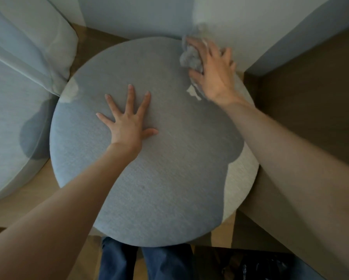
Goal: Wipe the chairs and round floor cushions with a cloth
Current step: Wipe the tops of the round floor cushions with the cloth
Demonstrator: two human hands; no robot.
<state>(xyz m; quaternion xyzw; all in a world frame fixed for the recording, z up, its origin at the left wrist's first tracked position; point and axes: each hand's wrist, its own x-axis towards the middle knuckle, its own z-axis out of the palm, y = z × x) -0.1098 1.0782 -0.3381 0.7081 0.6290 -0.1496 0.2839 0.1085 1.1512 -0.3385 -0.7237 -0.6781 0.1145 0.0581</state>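
Note:
A large round grey-blue floor cushion (159, 168) fills the middle of the view. My left hand (128, 120) lies flat on its top with fingers spread, pressing down near the centre. My right hand (214, 71) is at the cushion's far right edge, pressing a crumpled grey cloth (189, 59) against the fabric. Its fingers are spread over the cloth and slightly blurred. Part of the cloth sticks out above and to the left of the hand; the rest is hidden under the palm.
A second pale blue cushion (12, 118) lies at the left, touching the round one. A white wall (149, 15) stands behind. A brown wooden panel (311, 98) rises at the right. Wooden floor (24, 188) shows between; my legs in blue trousers (145, 261) are below.

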